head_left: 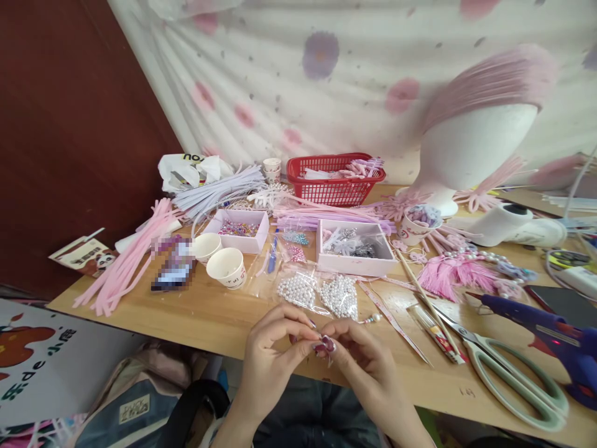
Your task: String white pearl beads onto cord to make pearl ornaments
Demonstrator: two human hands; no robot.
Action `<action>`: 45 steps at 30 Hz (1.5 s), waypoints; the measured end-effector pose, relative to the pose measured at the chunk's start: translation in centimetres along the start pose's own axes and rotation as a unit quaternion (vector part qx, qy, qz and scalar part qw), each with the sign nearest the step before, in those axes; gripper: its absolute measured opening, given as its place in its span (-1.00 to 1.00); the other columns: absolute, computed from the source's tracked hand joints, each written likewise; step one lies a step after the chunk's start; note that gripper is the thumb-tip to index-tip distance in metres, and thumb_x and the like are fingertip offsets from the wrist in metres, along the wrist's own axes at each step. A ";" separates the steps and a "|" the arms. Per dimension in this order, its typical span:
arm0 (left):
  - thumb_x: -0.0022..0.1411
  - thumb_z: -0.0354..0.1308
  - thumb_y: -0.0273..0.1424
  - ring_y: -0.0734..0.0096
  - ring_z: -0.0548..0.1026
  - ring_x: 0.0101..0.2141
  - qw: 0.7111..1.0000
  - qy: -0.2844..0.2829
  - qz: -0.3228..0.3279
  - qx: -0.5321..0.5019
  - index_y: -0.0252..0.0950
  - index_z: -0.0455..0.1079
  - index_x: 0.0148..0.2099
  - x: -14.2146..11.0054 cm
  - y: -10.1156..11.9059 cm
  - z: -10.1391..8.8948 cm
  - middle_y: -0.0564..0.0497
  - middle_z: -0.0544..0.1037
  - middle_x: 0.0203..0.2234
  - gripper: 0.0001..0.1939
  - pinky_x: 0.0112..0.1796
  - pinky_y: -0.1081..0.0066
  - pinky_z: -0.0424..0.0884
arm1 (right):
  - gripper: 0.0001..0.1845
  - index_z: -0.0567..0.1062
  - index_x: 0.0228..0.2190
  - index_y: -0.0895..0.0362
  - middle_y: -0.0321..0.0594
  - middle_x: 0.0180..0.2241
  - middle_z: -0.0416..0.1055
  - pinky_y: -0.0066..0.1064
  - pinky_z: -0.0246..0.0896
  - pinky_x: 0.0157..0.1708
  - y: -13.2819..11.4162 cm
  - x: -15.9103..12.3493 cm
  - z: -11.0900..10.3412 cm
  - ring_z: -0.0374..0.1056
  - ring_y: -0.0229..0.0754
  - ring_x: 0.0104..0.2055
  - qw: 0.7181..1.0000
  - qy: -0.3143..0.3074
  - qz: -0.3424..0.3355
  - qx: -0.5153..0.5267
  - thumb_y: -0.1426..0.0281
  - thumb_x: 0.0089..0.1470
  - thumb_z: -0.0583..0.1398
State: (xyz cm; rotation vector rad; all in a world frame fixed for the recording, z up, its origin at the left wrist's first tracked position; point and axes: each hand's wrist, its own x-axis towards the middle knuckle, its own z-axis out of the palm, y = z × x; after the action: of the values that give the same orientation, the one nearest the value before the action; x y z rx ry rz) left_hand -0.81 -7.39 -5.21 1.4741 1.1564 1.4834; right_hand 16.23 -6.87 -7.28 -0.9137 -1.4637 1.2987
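Note:
Both hands meet at the table's front edge, fingertips pinched close together. My left hand [278, 350] is closed, thumb against the fingers. My right hand [362, 359] is closed too, its thumb and forefinger touching the left fingertips. Something small and pale seems to show between them, but dark shiny nails and the fingers hide what it is. Just beyond the hands lie two clear bags of white pearl beads [339, 297]. A short strand with a pearl [375, 318] rests right of them. A printed measuring tape [389, 316] runs toward the front edge.
Large scissors [508, 373] and a blue glue gun [536, 320] lie at right. White boxes hold beads [237, 228] and small parts [359, 241]. Paper cups [227, 269], pink pipe cleaners [135, 255], a red basket [333, 186] and a white mannequin head [471, 149] stand around.

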 end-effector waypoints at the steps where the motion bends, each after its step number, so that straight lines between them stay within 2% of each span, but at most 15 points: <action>1: 0.15 0.40 -0.41 0.37 0.56 -0.38 1.000 -0.007 -0.009 -0.007 -0.16 0.64 -0.41 0.0 0.0 0.0 -0.01 0.59 -0.44 -0.92 -0.36 0.48 0.45 | -0.80 0.56 -0.27 0.07 -0.23 -0.41 0.51 -0.43 0.35 -0.36 -0.1 0.1 -0.1 0.42 -0.21 -0.39 1.000 -0.001 -0.006 -0.016 0.22 0.30 0.21; 7: 0.15 0.40 -0.39 0.40 0.51 -0.42 0.998 -0.037 -0.041 -0.014 -0.20 0.61 -0.43 0.2 -0.1 -0.2 0.00 0.58 -0.47 -0.90 -0.38 0.48 0.41 | -0.81 0.58 -0.36 0.06 -0.25 -0.42 0.52 -0.43 0.35 -0.33 -1.0 0.4 -0.7 0.44 -0.19 -0.37 0.997 0.000 -0.041 -0.070 0.29 0.27 0.23; 14: 0.13 0.41 -0.41 0.43 0.49 -0.45 0.992 -0.095 -0.074 0.032 -0.22 0.60 -0.46 0.9 0.4 -0.2 0.03 0.55 -0.53 -0.88 -0.39 0.50 0.40 | -0.80 0.57 -0.39 0.08 -0.26 -0.46 0.50 -0.47 0.28 -0.45 -1.3 0.6 -1.3 0.39 -0.24 -0.45 0.996 -0.031 -0.056 -0.068 0.33 0.27 0.22; 17: 0.14 0.37 -0.43 0.41 0.53 -0.38 0.987 -0.125 -0.081 0.062 -0.22 0.60 -0.39 1.3 0.9 -1.0 0.02 0.60 -0.43 -0.94 -0.37 0.50 0.44 | -0.79 0.55 -0.39 0.09 -0.27 -0.48 0.48 -0.48 0.26 -0.46 -0.8 0.5 -1.2 0.37 -0.25 -0.48 0.996 -0.019 -0.060 -0.058 0.32 0.28 0.21; 19: 0.23 0.28 -0.38 0.41 0.55 -0.39 0.988 -0.098 -0.083 0.083 -0.21 0.61 -0.26 2.0 1.2 -1.9 0.00 0.63 -0.34 -0.92 -0.46 0.53 0.43 | -0.80 0.55 -0.39 0.09 -0.28 -0.48 0.47 -0.48 0.25 -0.44 -0.3 0.4 -1.2 0.37 -0.25 -0.46 0.995 0.000 -0.070 -0.068 0.33 0.28 0.21; 21: 0.33 0.14 -0.33 0.45 0.53 -0.47 0.989 -0.033 -0.071 0.128 -0.21 0.58 -0.12 3.5 1.4 -2.9 -0.02 0.63 -0.31 -0.80 -0.56 0.53 0.39 | -0.82 0.55 -0.38 0.08 -0.28 -0.48 0.47 -0.48 0.24 -0.41 0.0 0.4 -1.3 0.37 -0.25 -0.44 0.993 0.020 -0.081 -0.081 0.34 0.27 0.21; 23: 0.36 0.05 -0.36 0.46 0.53 -0.50 0.977 0.010 -0.030 0.210 -0.25 0.54 -0.03 5.6 1.3 -3.5 -0.05 0.63 -0.24 -0.73 -0.49 0.48 0.45 | -0.82 0.55 -0.37 0.08 -0.29 -0.47 0.47 -0.48 0.23 -0.41 0.2 0.5 -1.3 0.37 -0.25 -0.43 0.993 0.029 -0.084 -0.084 0.34 0.28 0.21; 26: 0.32 -0.06 -0.51 0.48 0.56 -0.50 0.939 -0.018 0.024 0.341 -0.29 0.50 0.00 9.2 0.4 -3.5 -0.11 0.61 -0.05 -0.66 -0.28 0.35 0.53 | -0.81 0.54 -0.37 0.08 -0.29 -0.46 0.46 -0.48 0.22 -0.40 0.4 0.5 -1.3 0.36 -0.25 -0.43 0.993 0.023 -0.082 -0.080 0.33 0.29 0.20; 28: 0.28 -0.07 -0.56 0.48 0.54 -0.52 0.922 -0.048 0.038 0.382 -0.27 0.50 -0.06 11.2 -0.2 -3.2 -0.07 0.63 -0.09 -0.66 -0.24 0.32 0.53 | -0.80 0.54 -0.38 0.08 -0.30 -0.47 0.45 -0.49 0.21 -0.41 0.5 0.4 -1.4 0.35 -0.26 -0.44 0.993 0.019 -0.080 -0.081 0.33 0.29 0.20; 30: 0.25 -0.05 -0.56 0.42 0.56 -0.45 0.918 -0.037 0.052 0.393 -0.27 0.48 -0.15 12.2 -0.5 -2.8 -0.06 0.62 -0.12 -0.71 -0.23 0.31 0.51 | -0.80 0.54 -0.38 0.08 -0.30 -0.47 0.45 -0.49 0.21 -0.41 0.6 0.2 -1.4 0.35 -0.26 -0.43 0.994 0.020 -0.074 -0.080 0.32 0.29 0.20; 35: 0.23 -0.07 -0.51 0.28 0.55 -0.28 0.899 0.174 0.116 0.386 -0.26 0.37 -0.15 11.2 0.1 -3.4 -0.09 0.56 -0.19 -0.78 -0.20 0.27 0.49 | -0.79 0.54 -0.38 0.07 -0.28 -0.44 0.47 -0.48 0.22 -0.37 1.0 0.0 -1.5 0.37 -0.23 -0.39 0.995 0.042 -0.064 -0.070 0.30 0.29 0.20; 37: 0.23 -0.08 -0.51 0.26 0.57 -0.25 0.892 0.219 0.105 0.382 -0.26 0.35 -0.12 10.3 0.0 -4.0 -0.11 0.57 -0.17 -0.77 -0.15 0.24 0.49 | -0.78 0.53 -0.39 0.08 -0.28 -0.45 0.46 -0.48 0.22 -0.38 1.0 0.1 -1.5 0.36 -0.23 -0.40 0.995 0.038 -0.062 -0.073 0.29 0.30 0.19; 39: 0.25 -0.10 -0.51 0.22 0.58 -0.20 0.891 0.200 0.062 0.403 -0.28 0.35 -0.09 9.8 -0.5 -4.4 -0.17 0.57 -0.12 -0.74 -0.09 0.18 0.49 | -0.77 0.53 -0.38 0.08 -0.28 -0.46 0.46 -0.48 0.22 -0.39 1.0 0.2 -1.5 0.35 -0.24 -0.42 0.995 0.019 -0.060 -0.083 0.29 0.31 0.18; 41: 0.24 -0.12 -0.53 0.17 0.59 -0.18 0.890 0.147 0.025 0.430 -0.31 0.37 -0.08 9.7 -1.1 -4.6 -0.21 0.59 -0.10 -0.70 -0.06 0.13 0.49 | -0.76 0.53 -0.38 0.09 -0.28 -0.47 0.46 -0.48 0.21 -0.41 0.9 0.2 -1.6 0.35 -0.24 -0.43 0.994 0.002 -0.058 -0.093 0.30 0.31 0.17; 45: 0.25 -0.09 -0.54 0.18 0.60 -0.10 0.895 0.038 0.019 0.443 -0.30 0.48 -0.12 10.8 -1.4 -4.0 -0.17 0.61 -0.07 -0.68 -0.02 0.19 0.49 | -0.75 0.54 -0.40 0.09 -0.26 -0.47 0.45 -0.47 0.22 -0.40 0.9 -0.1 -1.4 0.36 -0.22 -0.42 0.996 0.023 -0.043 -0.079 0.26 0.30 0.19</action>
State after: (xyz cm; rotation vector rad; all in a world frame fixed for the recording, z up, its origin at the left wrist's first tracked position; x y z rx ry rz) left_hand -5.64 2.79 -2.71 2.0238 2.0207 1.0557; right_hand 17.50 -6.40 -8.16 -0.9667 -1.5689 1.1036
